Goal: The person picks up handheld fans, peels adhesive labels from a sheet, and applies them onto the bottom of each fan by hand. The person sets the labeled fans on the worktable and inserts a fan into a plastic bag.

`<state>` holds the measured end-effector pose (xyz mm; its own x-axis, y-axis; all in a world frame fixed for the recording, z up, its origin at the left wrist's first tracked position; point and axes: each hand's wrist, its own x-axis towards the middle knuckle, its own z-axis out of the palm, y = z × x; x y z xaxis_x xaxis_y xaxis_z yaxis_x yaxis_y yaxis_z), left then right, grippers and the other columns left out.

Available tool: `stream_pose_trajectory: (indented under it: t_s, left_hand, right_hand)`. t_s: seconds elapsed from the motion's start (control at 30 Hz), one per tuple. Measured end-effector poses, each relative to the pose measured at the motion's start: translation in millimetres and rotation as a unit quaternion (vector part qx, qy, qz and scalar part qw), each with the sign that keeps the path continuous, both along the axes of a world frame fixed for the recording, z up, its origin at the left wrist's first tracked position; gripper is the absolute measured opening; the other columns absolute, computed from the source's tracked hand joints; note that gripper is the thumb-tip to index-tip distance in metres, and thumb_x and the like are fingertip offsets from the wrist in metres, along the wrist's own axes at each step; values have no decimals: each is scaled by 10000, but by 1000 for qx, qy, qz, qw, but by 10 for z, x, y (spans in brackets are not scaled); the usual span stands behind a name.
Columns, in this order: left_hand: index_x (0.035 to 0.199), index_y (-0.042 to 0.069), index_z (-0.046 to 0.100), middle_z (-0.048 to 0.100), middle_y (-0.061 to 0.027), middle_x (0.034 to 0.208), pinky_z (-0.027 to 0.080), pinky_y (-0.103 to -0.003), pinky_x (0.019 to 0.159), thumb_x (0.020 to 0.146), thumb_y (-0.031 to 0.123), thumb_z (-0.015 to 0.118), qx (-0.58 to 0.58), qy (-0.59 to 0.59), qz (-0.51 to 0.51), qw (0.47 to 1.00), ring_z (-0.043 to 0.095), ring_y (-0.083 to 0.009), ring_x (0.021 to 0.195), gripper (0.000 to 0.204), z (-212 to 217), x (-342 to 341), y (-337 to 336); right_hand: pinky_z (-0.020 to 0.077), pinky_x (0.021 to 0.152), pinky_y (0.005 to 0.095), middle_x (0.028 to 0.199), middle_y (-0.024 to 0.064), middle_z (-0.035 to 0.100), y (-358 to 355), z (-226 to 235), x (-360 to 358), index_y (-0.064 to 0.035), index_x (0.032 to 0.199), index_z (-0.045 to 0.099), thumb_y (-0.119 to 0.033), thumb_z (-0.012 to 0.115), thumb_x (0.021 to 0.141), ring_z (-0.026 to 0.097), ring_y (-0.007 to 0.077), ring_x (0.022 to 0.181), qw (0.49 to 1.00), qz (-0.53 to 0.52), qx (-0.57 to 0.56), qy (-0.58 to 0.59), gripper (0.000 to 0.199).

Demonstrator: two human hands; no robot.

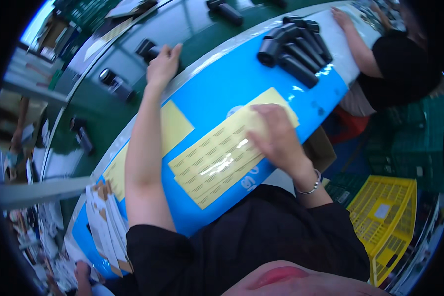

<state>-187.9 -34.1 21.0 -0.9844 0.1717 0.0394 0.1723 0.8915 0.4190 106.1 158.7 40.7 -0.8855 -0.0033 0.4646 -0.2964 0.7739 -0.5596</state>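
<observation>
Head view: the blue work surface [261, 84] runs slantwise from lower left to upper right, and everything else is placed by it; the right hand [276, 133] lies palm down on a yellow label sheet [217, 158] at the middle of the blue surface, fingers together and curled lightly on the sheet's upper end, clamped on nothing that can be made out; a second yellow sheet [175, 126] lies just to the left of the first, partly under the left forearm; the left hand [163, 64] reaches past the far edge of the blue surface to a black cylinder [147, 49] on the green belt [103, 113], fingers spread over it, though whether they grip it cannot be told; a cluster of black tubes [293, 49] rests at the upper end of the blue surface; a stack of flat cartons [106, 222] sits at its lower left end; a yellow crate [389, 222] stands on the floor to the right of it; another person's arm [352, 39] rests beyond the tubes.
</observation>
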Motion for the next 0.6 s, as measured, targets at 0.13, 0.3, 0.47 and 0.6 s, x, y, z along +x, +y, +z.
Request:
stream_pose_trajectory:
  t_s: [0.13,0.3,0.47,0.6]
  left_hand:
    - [1169,63,461,533,-233,1197,502,-388,919,940,264,522,446,-78,-10,891,575,-364,1080,311,-121,30,-188]
    - [1230,-28,388,446,-238,1265,477,-401,987,944,91,485,689,-271,-98,665,483,-362,1189,325,250,930,-64]
    - [1246,14,375,499,-136,1138,414,-493,1037,877,-3,546,705,-369,-194,573,546,-260,1099,408,325,1767,165]
    - [1183,60,323,526,-110,1010,493,-444,937,845,15,606,656,-343,-246,625,604,-243,985,444,158,1996,292]
  right_hand:
    - [265,1082,484,1293,179,447,18,-132,158,-86,1262,511,-338,630,837,363,377,1271,981,-51,183,-44,508]
    - [260,1089,497,1300,185,450,285,-229,125,-85,1245,517,-241,578,877,359,389,1278,978,-102,177,-42,404]
    - [396,965,421,1138,197,541,401,-134,5,-39,1163,552,-11,518,844,494,385,1090,994,-87,23,65,322]
    - [466,824,358,1028,160,600,380,-46,13,-26,1097,597,-26,529,861,576,292,924,991,-115,-32,56,246]
